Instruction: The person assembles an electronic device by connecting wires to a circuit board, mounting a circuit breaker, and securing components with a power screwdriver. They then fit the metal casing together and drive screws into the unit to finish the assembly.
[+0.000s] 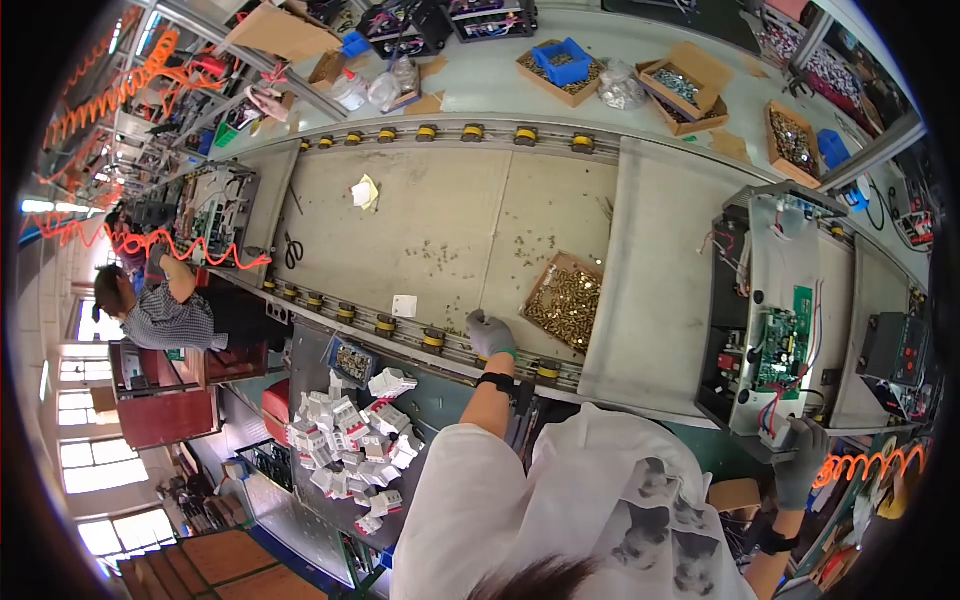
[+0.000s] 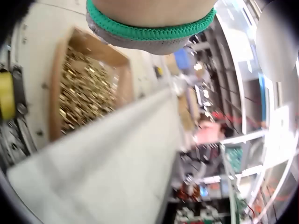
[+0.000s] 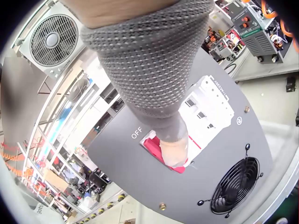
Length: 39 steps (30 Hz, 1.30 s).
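In the head view my left hand (image 1: 490, 335), in a grey glove, is low over the near rail. It is beside a cardboard box of brass screws (image 1: 563, 300), with loose screws scattered beyond; its fingertips are too small to read. The left wrist view shows only the glove's green cuff (image 2: 154, 31) above that box. My right hand (image 1: 803, 462) holds a white circuit breaker (image 3: 208, 109) set in a grey panel (image 3: 124, 149) of an open machine. Its bare thumb tip presses the red lever (image 3: 153, 145) beside the word OFF; the other fingers reach over the panel's top edge.
A green circuit board (image 1: 790, 340) and wires sit inside the machine. White breakers (image 1: 350, 445) lie piled at the left by a blue bin of small parts (image 1: 355, 362). Scissors (image 1: 292, 250) lie on the line. Another person (image 1: 170, 310) works at far left.
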Tool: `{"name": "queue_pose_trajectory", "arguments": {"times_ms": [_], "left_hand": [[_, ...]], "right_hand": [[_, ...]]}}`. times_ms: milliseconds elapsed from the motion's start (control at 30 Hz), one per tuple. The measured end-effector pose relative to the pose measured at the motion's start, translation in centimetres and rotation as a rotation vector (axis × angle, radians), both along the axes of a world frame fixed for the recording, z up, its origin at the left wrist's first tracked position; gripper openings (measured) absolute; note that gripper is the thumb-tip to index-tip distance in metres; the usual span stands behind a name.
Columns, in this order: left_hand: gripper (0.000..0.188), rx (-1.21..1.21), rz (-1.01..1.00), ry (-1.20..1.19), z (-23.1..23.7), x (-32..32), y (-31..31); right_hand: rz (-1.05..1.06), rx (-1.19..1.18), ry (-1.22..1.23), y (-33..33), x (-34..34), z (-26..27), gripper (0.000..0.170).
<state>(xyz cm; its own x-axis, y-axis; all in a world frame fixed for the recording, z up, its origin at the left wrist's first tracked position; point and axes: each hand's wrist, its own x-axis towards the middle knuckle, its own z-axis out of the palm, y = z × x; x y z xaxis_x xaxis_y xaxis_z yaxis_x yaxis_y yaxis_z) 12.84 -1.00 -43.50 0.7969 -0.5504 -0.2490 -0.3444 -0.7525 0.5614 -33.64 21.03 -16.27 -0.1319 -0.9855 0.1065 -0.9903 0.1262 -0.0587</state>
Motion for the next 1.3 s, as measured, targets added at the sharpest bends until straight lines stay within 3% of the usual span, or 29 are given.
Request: {"name": "queue_pose_trajectory", "arguments": {"times_ms": [133, 267, 300, 433, 467, 600, 733, 800, 833, 867, 933, 1000, 1067, 1133, 1200, 1233, 1300], "left_hand": [[0.035, 0.104, 0.058, -0.061, -1.8, 6.9, 0.0], [0.044, 0.309, -0.010, -0.010, 0.4, 7.1, -2.3], [0.044, 0.290, -0.093, -0.062, 0.4, 6.9, -2.7], [0.041, 0.313, -0.014, -0.040, -0.4, 7.0, -3.4], [0.038, 0.279, -0.084, -0.058, -2.9, 8.0, -3.0], [0.029, 0.258, -0.310, -0.105, -4.8, 9.4, -2.6], [0.024, 0.319, -0.346, -0.178, -5.0, 9.2, -3.1], [0.021, 0.095, -0.415, -0.061, -4.7, 9.4, -2.6], [0.014, -0.090, -0.370, 0.083, -4.6, 9.2, -2.4], [0.014, -0.097, -0.393, 0.095, -4.5, 9.0, -2.4], [0.022, -0.279, -0.127, 0.956, -0.3, 7.7, -2.4], [0.010, -0.519, 0.010, 1.649, 5.1, 5.5, -1.8], [0.014, -0.594, 0.067, 2.317, 7.8, 3.4, -1.3], [0.014, -0.564, -0.044, 2.583, 10.9, 0.5, -0.6], [0.012, -0.423, -0.077, 2.703, 13.3, -1.9, 0.0], [0.012, -0.345, -0.175, 2.627, 14.3, -3.0, 0.3], [0.013, -0.244, -0.323, 2.390, 16.0, -5.0, 1.2]], "right_hand": [[0.000, 0.029, 0.003, 0.2, -0.5, -0.4, 0.040], [0.001, 0.084, -0.010, 0.1, -1.1, -0.7, 0.037], [0.007, 0.091, -0.003, -0.2, -0.8, -0.6, 0.037], [-0.031, 0.090, 0.049, 0.2, -1.4, -1.2, 0.026], [-0.050, 0.101, 0.071, 0.7, -2.1, -1.6, 0.023], [-0.026, 0.103, 0.067, -0.1, -0.8, -0.7, 0.021], [-0.037, 0.125, 0.029, -1.2, 0.8, 0.4, 0.024], [-0.071, 0.130, -0.016, -1.0, 0.7, 0.5, 0.031], [-0.069, 0.098, 0.025, -0.4, -0.5, -0.5, 0.035], [-0.069, 0.066, 0.068, 0.2, -1.6, -1.2, 0.038], [-0.050, 0.033, 0.034, -1.4, 1.3, 0.6, 0.043], [-0.093, 0.020, 0.037, -0.7, 0.7, 0.4, 0.053], [-0.074, 0.004, 0.063, 0.5, -0.5, -0.2, 0.066], [-0.089, 0.023, 0.051, 0.8, 0.6, 1.0, 0.081], [-0.125, -0.036, -0.030, 2.0, 1.4, 1.8, 0.094], [-0.138, -0.134, -0.046, 3.4, 1.1, 1.0, 0.097], [-0.202, -0.318, -0.058, 6.6, 0.5, -0.8, 0.086]]}}
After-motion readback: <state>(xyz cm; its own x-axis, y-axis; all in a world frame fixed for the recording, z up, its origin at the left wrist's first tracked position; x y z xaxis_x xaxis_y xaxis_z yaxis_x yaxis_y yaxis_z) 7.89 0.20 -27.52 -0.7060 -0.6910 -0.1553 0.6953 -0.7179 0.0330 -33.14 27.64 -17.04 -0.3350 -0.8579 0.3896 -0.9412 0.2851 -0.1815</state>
